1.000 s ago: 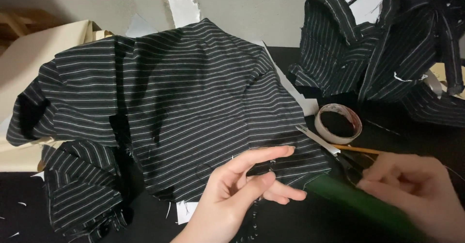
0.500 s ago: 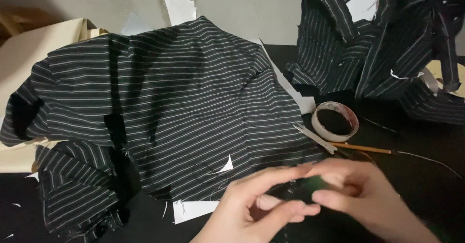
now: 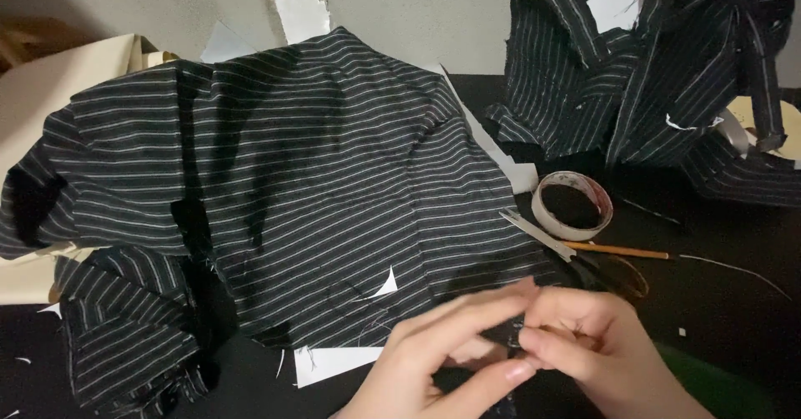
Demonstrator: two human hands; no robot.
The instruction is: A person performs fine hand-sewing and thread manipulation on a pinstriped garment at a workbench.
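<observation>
A large black fabric with thin white stripes lies spread over the dark table. At the bottom centre my left hand and my right hand meet just below the fabric's near edge. The fingertips of both hands pinch a small dark piece, which the fingers mostly hide. A green sleeve covers my right forearm.
Scissors and a thin orange pencil lie right of the fabric, beside a roll of tape. A heap of the same striped cloth fills the back right. White paper scraps poke from under the fabric. A beige sheet lies at left.
My right hand has moved left to meet my left hand. The left fingers, stretched out along the fabric edge a second ago, now curl in and pinch together with the right.
</observation>
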